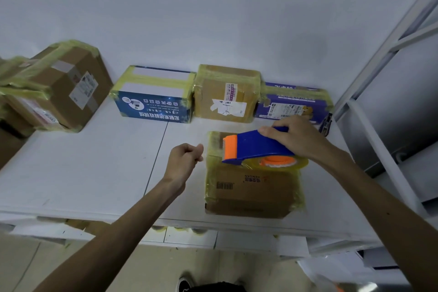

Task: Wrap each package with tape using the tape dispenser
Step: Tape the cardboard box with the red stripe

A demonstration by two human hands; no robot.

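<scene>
Gripped in right hand [296, 137]: blue-and-orange plastic tape dispenser [256, 147], resting atop tape-wrapped brown cardboard package [251, 187] on white table [94, 161]. Left hand [183, 161] curled just beside package, visibly holding nothing.

- The brown package [251, 187] nearest on the bench [94, 161] carries the red word "HENGAN", upside down from here, with a barcode [224, 185] beside it.
- The blue box [154, 104] at the wall shows white Chinese characters, also upside down.
- The shipping labels [228, 106] on the other boxes are too small to read.
</scene>
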